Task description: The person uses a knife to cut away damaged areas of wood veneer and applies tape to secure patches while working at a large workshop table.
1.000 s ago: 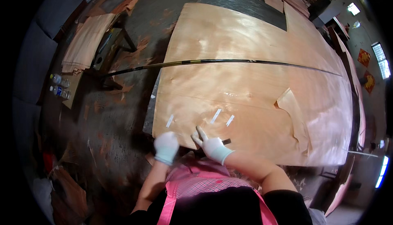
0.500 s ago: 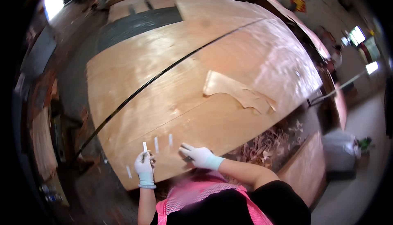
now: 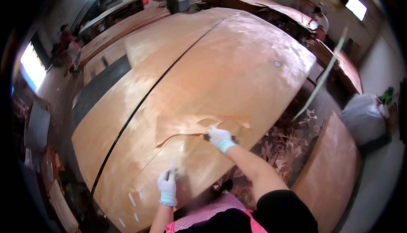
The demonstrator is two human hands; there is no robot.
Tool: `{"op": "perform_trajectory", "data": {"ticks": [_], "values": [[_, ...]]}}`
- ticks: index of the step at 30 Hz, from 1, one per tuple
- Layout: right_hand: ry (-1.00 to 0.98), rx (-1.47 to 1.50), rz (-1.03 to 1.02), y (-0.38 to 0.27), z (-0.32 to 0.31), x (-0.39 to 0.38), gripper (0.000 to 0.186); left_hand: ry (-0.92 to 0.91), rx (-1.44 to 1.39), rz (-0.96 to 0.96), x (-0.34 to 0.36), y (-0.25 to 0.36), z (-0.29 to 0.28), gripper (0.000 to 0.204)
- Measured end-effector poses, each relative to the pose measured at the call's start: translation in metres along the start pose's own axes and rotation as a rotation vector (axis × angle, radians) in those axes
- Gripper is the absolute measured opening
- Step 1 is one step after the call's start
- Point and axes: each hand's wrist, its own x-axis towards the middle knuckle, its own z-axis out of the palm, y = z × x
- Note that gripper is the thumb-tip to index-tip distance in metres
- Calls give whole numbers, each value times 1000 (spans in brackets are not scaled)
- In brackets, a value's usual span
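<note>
My left hand [image 3: 167, 183], in a white glove with a pale blue cuff, is closed over the near part of the wooden sheet [image 3: 199, 89]. Between its fingertips a thin white strip [image 3: 171, 165] points away, blurred. Farther right, my right hand [image 3: 221, 139], gloved alike, is closed around a dark tool [image 3: 206, 136] whose ends show on both sides of the fist; its kind is hidden. That hand is at the near edge of a ragged loose piece of veneer [image 3: 178, 125] lying on the sheet. Several short white strips [image 3: 132, 199] lie near the sheet's left front corner.
A long dark bar [image 3: 140, 103] runs across the sheet. Veneer scraps [image 3: 277, 152] litter the floor at right, beside a leaning wooden panel [image 3: 328, 173] and a grey plastic-wrapped bundle [image 3: 363, 116]. Other people [image 3: 320, 21] stand at far right and far left.
My right hand has moved forward and right to the loose veneer. My left hand still holds its white strip and has moved rightward. The whole view has shifted with my head.
</note>
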Motion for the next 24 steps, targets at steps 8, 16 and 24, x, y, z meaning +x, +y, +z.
{"op": "perform_trajectory", "data": {"ticks": [8,16,24], "values": [[-281,951,219,69,-108,-94,38,163,145,321,-3,46,99,16],[7,678,412,267,-146,-156,38,-154,89,190,31,65,291,17],[142,380,387,428,-194,-140,23,-419,70,105,70,50,465,21]]}}
